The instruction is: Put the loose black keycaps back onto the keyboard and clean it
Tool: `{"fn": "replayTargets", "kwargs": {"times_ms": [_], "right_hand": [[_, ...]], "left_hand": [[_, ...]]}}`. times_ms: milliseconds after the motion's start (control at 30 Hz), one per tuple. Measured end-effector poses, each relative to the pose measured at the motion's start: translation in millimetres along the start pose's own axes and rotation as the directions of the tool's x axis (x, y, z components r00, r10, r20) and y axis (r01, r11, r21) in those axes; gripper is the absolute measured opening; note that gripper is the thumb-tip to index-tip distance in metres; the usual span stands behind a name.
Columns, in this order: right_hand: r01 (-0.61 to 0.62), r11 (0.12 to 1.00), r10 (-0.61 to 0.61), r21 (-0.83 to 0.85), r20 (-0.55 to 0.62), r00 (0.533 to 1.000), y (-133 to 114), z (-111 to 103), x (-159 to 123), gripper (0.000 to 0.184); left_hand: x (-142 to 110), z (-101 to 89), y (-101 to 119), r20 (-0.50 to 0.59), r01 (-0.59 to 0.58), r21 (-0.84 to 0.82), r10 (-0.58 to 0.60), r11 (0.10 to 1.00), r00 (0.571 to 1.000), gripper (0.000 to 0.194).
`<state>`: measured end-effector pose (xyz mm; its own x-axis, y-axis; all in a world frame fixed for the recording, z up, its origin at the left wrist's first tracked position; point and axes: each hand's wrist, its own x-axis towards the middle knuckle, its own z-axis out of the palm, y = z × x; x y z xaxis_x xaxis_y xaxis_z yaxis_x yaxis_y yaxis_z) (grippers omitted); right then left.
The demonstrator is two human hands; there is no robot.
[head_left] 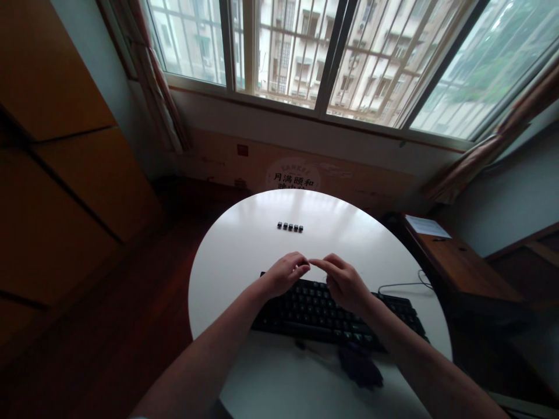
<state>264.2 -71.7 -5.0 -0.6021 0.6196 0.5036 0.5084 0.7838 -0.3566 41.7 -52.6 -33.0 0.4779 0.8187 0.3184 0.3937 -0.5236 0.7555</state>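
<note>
A black keyboard (pixel 305 308) lies across the white round table, below both hands. My left hand (pixel 287 272) hovers over its upper left edge, fingers curled and closed around a small dark piece, mostly hidden, that looks like a keycap (pixel 304 263). Index finger stretched out, my right hand (pixel 343 279) points at my left fingertips; its other fingers are folded in. The right index tip is at or very near the dark piece. Beyond the hands, several black keycaps (pixel 290 227) stand in a short row.
Near the front of the white table (pixel 236 244) lie a dark purple cloth (pixel 360 365) and a thin stick-like tool (pixel 312 349). A cable (pixel 402 284) runs from the keyboard to the right. A wooden desk (pixel 471 267) with papers (pixel 427 226) stands at the right.
</note>
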Motion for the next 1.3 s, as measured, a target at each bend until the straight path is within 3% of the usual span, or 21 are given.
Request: {"fn": "replayTargets", "kwargs": {"times_ms": [133,333,433,500,600,700,1000,1300], "right_hand": [[0.035,0.998,-0.031,-0.057,0.067,0.997,4,11,12,0.035],[0.019,0.999,-0.021,0.036,0.072,0.997,23,16,28,0.025],[-0.165,0.985,0.164,0.049,0.010,0.986,63,17,51,0.025],[-0.319,0.947,0.319,0.016,0.024,0.947,97,22,70,0.026],[-0.406,0.914,0.406,-0.014,0.076,0.911,143,35,95,0.022],[-0.452,0.891,0.454,-0.045,0.132,0.881,168,49,109,0.020],[-0.492,0.857,0.514,-0.152,0.208,0.832,185,70,117,0.024],[-0.438,0.877,0.473,-0.196,0.202,0.857,181,67,117,0.031]], "left_hand": [[0,3.2,-5,-0.005,0.008,-0.070,-0.008,0.998,1.000,0.029],[-2,3.7,-12,-0.045,0.067,-0.050,-0.069,0.997,0.997,0.036],[-3,3.1,-17,-0.160,0.150,0.018,-0.145,0.989,0.976,0.044],[-4,3.0,-20,-0.221,0.202,0.068,-0.182,0.977,0.958,0.044],[-4,2.8,-22,-0.221,0.215,0.122,-0.185,0.969,0.958,0.041],[-4,2.7,-20,-0.186,0.196,0.158,-0.165,0.968,0.969,0.040],[-4,2.8,-20,-0.116,0.138,0.196,-0.117,0.971,0.986,0.035],[-4,1.1,-16,-0.095,0.104,0.204,-0.086,0.973,0.992,0.032]]}}
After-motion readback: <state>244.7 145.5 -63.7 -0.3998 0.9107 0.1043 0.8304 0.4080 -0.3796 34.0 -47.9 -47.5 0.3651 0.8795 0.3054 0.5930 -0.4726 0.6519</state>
